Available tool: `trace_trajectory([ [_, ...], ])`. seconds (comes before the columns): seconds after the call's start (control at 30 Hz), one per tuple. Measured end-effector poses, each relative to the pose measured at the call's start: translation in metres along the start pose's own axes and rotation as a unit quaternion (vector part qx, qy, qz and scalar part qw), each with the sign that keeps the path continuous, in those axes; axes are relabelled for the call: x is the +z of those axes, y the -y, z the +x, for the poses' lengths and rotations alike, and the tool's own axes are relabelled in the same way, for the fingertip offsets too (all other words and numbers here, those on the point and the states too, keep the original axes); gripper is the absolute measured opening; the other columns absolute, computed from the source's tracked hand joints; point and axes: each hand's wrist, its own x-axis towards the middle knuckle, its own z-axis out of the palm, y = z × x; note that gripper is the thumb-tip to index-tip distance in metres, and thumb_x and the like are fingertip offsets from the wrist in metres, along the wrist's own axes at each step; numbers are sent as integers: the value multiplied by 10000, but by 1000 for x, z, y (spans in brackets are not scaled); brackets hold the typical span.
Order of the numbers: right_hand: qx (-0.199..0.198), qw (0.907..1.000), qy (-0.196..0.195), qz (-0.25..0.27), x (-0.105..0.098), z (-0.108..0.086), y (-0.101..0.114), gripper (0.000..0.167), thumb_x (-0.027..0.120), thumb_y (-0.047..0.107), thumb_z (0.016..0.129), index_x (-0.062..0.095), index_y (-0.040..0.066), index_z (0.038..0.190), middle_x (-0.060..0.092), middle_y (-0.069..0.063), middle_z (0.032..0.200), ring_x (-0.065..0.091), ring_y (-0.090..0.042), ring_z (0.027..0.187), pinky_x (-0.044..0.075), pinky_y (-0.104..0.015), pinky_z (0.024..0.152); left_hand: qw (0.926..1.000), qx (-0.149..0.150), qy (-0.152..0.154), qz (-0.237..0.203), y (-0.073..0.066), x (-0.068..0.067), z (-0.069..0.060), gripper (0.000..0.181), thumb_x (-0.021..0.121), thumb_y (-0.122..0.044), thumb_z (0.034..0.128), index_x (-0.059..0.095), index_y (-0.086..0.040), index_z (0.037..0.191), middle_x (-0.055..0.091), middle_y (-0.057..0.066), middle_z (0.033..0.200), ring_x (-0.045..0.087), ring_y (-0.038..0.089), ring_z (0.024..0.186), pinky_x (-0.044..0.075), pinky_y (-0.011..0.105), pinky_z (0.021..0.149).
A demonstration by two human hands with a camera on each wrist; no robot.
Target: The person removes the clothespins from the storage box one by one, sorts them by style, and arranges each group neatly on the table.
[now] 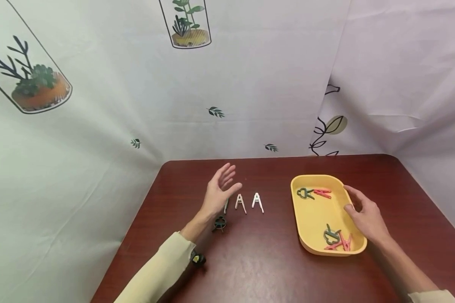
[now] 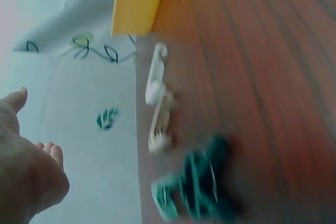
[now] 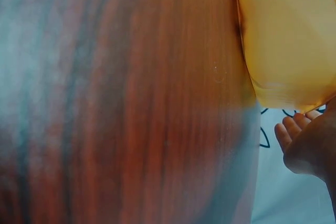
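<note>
left hand (image 1: 219,193): fingers and thumb apart, nothing held; raised over the left-centre part of the table (image 1: 273,261).

nearest to it: a slim green clip (image 1: 226,206), partly hidden behind the hand in the head view. rightward in the same row, a cream clip (image 1: 240,203), then a white clip (image 1: 257,202), each apart from its neighbour. closer to the person, a dark clip (image 1: 220,223) just beside the left forearm. left wrist view: both green shapes blurred.

right hand (image 1: 367,216): grips the right side of the tray (image 1: 314,219), thumb over the rim, fingers outside; it covers part of that rim.

tray: yellow, right of centre, well apart from the row. far end, a green clip and a red clip just beside each other; near end, another green clip against red clips.

surroundings: left sleeve (image 1: 167,265) crosses the table's left front. against it, a dark item (image 1: 198,259) with a yellow patch, partly hidden; identity unclear. behind the table, a cloth (image 1: 250,92) printed with plants.
</note>
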Motion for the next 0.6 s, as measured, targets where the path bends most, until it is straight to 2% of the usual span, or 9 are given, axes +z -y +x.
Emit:
trace_trajectory([
  [0.17, 10, 10000, 14, 33, -1, -1, 0, 542, 600, 6, 1023, 474, -31, 1549, 639, -370, 1277, 541, 96, 864, 529, -135, 630, 9993, 138, 238, -263, 1, 41, 16, 791, 785, 69, 921, 388, 1, 1602, 530, 162, 1574, 471, 347, 1478, 371, 517, 1221],
  [0.33, 58, 10000, 36, 47, 0, -2, 0, 543, 599, 17, 1026, 472, -27, 1552, 618, -377, 1328, 542, 113, 906, 542, -133, 639, 9981, 202, 414, -419, 2, 77, 29, 779, 784, 74, 921, 398, 8, 1594, 546, 154, 1562, 476, 328, 1478, 389, 457, 1216],
  [0.43, 67, 10000, 34, 18, 0, -1, 1, 544, 600, 21, 1027, 473, -24, 1554, 597, -376, 1371, 589, 42, 979, 538, -113, 662, 9964, 145, 559, -622, 4, 97, 34, 771, 772, 88, 924, 395, 15, 1593, 542, 163, 1563, 483, 336, 1470, 386, 467, 1217],
  [0.53, 83, 10000, 13, -20, 0, -1, 2, 545, 602, 19, 1024, 475, -22, 1553, 597, -371, 1376, 619, -38, 998, 536, -110, 662, 9937, 84, 823, -752, 7, 116, 35, 763, 756, 101, 929, 391, 16, 1594, 525, 182, 1574, 482, 332, 1472, 392, 418, 1214],
  [0.6, 88, 10000, 5, -34, 0, -1, 3, 546, 602, 14, 1023, 475, -24, 1553, 599, -372, 1372, 605, -4, 982, 534, -111, 660, 9916, 31, 1054, -751, 9, 129, 35, 761, 755, 99, 931, 394, 9, 1595, 514, 197, 1580, 478, 316, 1477, 400, 355, 1202],
])
